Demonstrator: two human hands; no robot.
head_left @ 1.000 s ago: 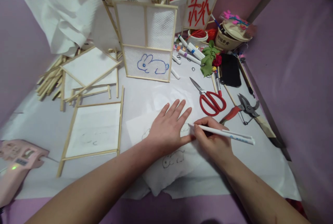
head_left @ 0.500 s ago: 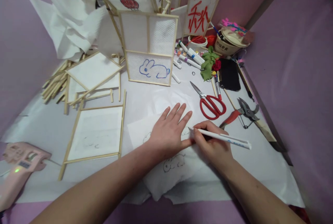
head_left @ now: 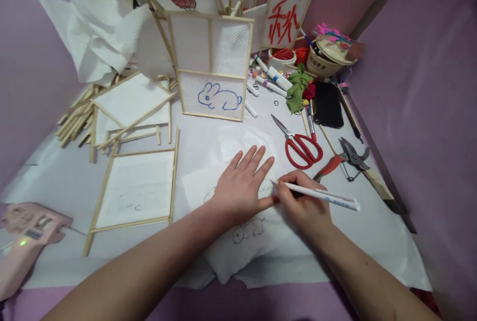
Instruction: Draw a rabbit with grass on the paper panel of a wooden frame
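My left hand (head_left: 241, 187) lies flat, fingers spread, pressing down a sheet of thin white paper (head_left: 238, 241) with rabbit outlines drawn on it. My right hand (head_left: 303, 205) grips a white pen (head_left: 324, 197), its tip touching the paper just beside my left thumb. One rabbit sketch (head_left: 248, 229) shows below my left hand; another is partly hidden under it.
A wooden frame with paper (head_left: 136, 194) lies to the left. A standing panel with a blue rabbit (head_left: 216, 97) is behind. Red scissors (head_left: 303, 147), pliers (head_left: 345, 159), markers (head_left: 274, 80), a black phone (head_left: 328, 105) and a pink glue gun (head_left: 22, 239) surround the paper.
Both hands stay almost in place; the pen tip shifts only slightly on the paper. The view wobbles a little.
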